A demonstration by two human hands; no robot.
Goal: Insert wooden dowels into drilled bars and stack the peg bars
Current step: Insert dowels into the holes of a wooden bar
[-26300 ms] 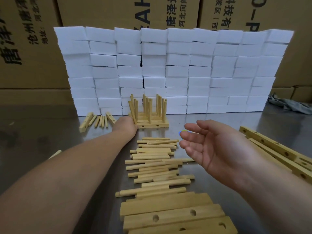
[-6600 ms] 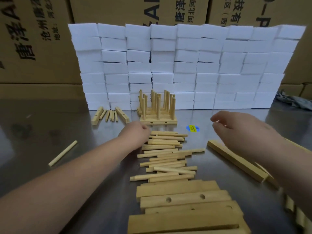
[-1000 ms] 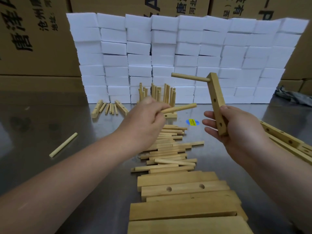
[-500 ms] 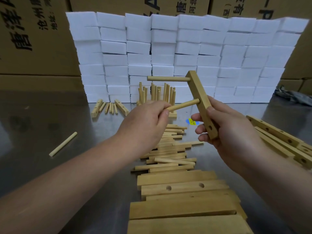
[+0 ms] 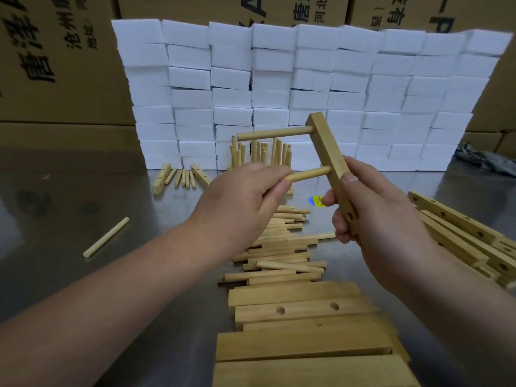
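My right hand point(image 5: 371, 216) grips a drilled wooden bar point(image 5: 329, 152) held nearly upright in the air. One dowel point(image 5: 273, 133) sticks out to the left from the bar's top hole. My left hand point(image 5: 240, 202) pinches a second dowel point(image 5: 391, 174) whose tip sits in the bar's middle hole. An empty hole shows low on the bar by my right fingers. Loose dowels point(image 5: 279, 252) lie in a pile on the steel table below my hands. A stack of finished peg bars point(image 5: 259, 155) with upright dowels stands behind my left hand, partly hidden.
Drilled bars point(image 5: 304, 308) lie at the near edge, and more bars point(image 5: 463, 230) pile at the right. A lone dowel point(image 5: 106, 237) lies at the left. Short pieces point(image 5: 181, 177) sit by a wall of white foam blocks point(image 5: 307, 88). Cardboard boxes stand behind.
My left hand has brought the second dowel to the right and its tip has gone into the bar's middle hole. My right hand has drawn the bar closer and lower.
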